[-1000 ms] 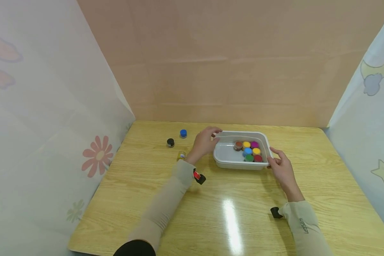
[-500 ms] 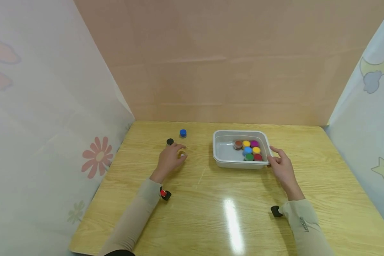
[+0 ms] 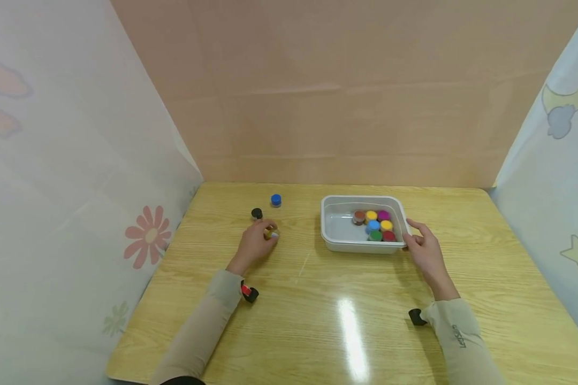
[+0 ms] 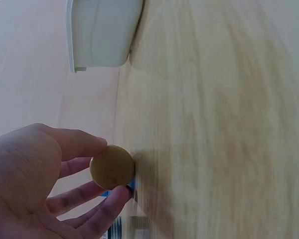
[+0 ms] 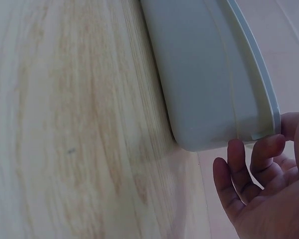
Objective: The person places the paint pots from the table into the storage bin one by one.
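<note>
A small jar with a dull yellow end (image 4: 112, 168) is lying on its side on the table, and my left hand (image 3: 253, 244) pinches it between thumb and fingers. My right hand (image 3: 426, 250) holds the right end of a white plastic bin (image 3: 358, 248) by its rim, as the right wrist view shows up close. Inside the bin, toward its right side, several small jars stand together: a brown one (image 3: 358, 217), a light blue one (image 3: 373, 226), a green one (image 3: 375, 236) and others in yellow, purple and red.
A black-lidded jar (image 3: 257, 213) stands just beyond my left hand. Farther back is a blue-lidded jar (image 3: 276, 200). The wooden table (image 3: 298, 310) meets a brown backdrop (image 3: 347, 128) at the rear and white patterned sheets at both sides.
My left hand has left the bin's left rim, moved left, and now pinches the yellow jar. My right hand has stayed on the bin, which looks unmoved.
</note>
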Motion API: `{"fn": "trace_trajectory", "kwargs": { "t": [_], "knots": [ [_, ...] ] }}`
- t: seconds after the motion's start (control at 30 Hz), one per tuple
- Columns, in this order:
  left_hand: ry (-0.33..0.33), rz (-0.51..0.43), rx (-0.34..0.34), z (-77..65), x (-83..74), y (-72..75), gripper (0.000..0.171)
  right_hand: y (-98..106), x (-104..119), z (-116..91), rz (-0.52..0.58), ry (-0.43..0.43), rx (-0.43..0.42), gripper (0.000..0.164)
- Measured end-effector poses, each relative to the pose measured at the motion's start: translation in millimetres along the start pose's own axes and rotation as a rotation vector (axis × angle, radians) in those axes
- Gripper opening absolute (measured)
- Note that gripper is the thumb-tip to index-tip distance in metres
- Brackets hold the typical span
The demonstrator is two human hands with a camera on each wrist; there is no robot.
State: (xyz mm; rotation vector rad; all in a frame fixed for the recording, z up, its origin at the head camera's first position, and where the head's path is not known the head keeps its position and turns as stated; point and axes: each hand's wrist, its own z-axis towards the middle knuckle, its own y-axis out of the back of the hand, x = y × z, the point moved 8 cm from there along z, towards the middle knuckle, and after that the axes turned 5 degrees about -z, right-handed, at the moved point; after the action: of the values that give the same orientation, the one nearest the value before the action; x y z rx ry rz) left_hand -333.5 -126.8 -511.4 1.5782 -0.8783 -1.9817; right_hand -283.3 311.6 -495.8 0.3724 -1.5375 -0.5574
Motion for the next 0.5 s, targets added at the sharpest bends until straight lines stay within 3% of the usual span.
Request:
{"fn": "trace_trajectory", "kwargs": {
  "t": [0.37,0.5],
  "knots": [
    [-0.019,-0.065,-0.005,5.9,-5.7,-7.1,0.034,1,-3,3,0.008,0.006,0.01,0.056],
    [-0.019,-0.147,-0.02,5.8,-11.0,-5.7,0.03,0,-3,2,0.01,0.003,0.012,0.056]
  ]
}}
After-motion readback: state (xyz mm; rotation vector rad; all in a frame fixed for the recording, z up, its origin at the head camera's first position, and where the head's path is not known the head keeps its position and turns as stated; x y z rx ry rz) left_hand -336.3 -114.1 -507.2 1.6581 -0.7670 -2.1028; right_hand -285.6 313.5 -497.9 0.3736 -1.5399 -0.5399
